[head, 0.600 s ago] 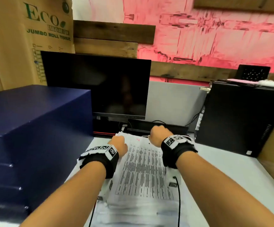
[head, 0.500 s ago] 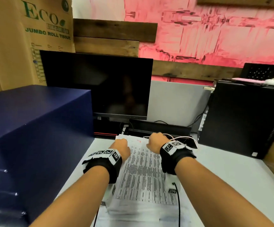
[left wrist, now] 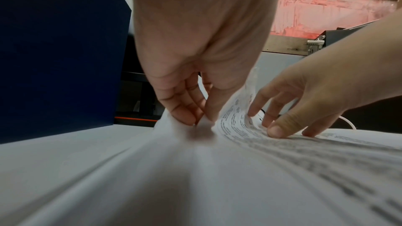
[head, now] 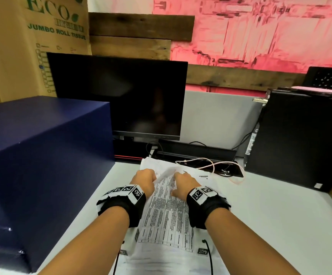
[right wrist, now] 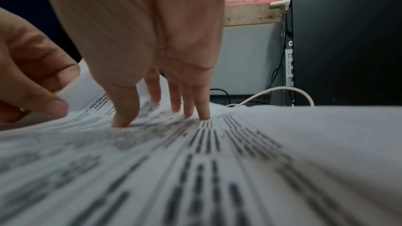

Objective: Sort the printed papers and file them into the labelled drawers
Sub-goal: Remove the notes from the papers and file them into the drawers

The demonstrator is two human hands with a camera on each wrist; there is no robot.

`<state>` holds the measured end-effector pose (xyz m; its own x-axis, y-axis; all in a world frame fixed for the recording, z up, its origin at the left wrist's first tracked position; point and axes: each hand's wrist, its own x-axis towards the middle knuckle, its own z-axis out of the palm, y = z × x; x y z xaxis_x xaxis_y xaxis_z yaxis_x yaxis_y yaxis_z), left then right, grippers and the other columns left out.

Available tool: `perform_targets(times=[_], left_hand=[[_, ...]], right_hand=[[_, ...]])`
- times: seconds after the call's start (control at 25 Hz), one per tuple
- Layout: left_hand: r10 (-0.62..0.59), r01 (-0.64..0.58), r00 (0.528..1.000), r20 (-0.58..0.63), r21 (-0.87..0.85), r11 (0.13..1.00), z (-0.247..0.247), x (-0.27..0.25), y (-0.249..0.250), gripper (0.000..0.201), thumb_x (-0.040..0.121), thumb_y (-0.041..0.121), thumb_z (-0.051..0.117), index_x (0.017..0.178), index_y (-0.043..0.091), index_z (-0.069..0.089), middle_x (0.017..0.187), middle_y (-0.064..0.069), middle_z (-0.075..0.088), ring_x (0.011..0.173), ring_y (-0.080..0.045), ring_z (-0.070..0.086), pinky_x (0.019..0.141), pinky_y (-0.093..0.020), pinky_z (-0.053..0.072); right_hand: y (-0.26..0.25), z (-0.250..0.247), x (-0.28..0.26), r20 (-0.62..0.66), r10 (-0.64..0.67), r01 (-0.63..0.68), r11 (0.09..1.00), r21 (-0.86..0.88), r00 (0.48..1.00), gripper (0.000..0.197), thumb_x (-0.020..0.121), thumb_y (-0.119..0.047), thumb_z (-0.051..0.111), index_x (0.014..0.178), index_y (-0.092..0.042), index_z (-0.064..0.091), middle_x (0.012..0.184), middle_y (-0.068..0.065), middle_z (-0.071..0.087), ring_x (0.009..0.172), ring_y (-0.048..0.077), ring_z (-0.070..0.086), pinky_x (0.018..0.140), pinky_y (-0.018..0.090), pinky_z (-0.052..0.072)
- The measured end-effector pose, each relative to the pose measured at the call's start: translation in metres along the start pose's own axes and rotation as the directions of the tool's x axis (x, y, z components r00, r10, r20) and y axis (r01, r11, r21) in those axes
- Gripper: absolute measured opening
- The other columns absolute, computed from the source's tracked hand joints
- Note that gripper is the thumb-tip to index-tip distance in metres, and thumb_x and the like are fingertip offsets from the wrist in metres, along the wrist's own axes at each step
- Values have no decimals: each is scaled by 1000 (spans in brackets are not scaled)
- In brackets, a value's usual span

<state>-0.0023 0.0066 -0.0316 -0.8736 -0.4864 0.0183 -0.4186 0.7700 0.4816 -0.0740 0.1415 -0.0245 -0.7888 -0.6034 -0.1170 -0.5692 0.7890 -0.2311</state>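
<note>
Head view shows the printed papers stacked on the white desk, beside the blue drawers. The left hand pinches the top sheet's far corner, likely to peel it free, while the right hand's straightened fingertips press down, probably to steady the sheets beneath.

Top sheet far edge now lifted, pinched by left hand; right hand fingertips pressed nearer.

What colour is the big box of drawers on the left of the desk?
Dark navy blue. The box of drawers shows best in the head view.
</note>
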Motion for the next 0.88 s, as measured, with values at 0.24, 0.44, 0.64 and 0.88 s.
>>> perform_targets(times=[0.24, 0.44, 0.64, 0.88], left_hand=[[-13, 13, 1000, -29, 13, 1000, 2, -6, 0, 33, 83, -2, 43, 63, 25, 46, 93, -5, 63, 80, -21, 55, 65, -26, 41], [1, -9, 996, -88, -100, 995, 3, -6, 4, 17, 83, 28, 70, 75, 26, 55, 89, 4, 63, 80, -13, 59, 67, -25, 46], [102, -117, 983, -155, -92, 989, 2, -7, 12, 27, 92, 42, 58, 77, 21, 64, 74, 6, 62, 72, -15, 60, 64, -29, 47], [-16, -1, 989, -145, -115, 993, 2, -2, 9, 48, 89, 36, 64, 54, 17, 39, 56, 2, 46, 54, -17, 42, 56, -26, 39]], right_hand=[[-1, 2, -2, -286, -1, 29, 995, 91, 958, 64, 83, -22, 73, 133, -21, 34, 132, 9, 37, 118, 29, 47, 83, 39, 51], [2, -5, -2, -427, -125, 122, 992, -35, 896, 15, 89, -17, 61, 104, -14, 59, 116, 3, 49, 112, 23, 43, 87, 29, 41], [2, -7, -1, -438, -139, 126, 990, -58, 888, 22, 97, -27, 52, 112, -21, 67, 111, -1, 61, 115, 21, 44, 95, 30, 37], [2, -5, -4, -517, -66, 121, 990, 74, 853, 31, 95, -21, 55, 125, -21, 47, 124, 1, 51, 115, 20, 45, 96, 29, 40]])
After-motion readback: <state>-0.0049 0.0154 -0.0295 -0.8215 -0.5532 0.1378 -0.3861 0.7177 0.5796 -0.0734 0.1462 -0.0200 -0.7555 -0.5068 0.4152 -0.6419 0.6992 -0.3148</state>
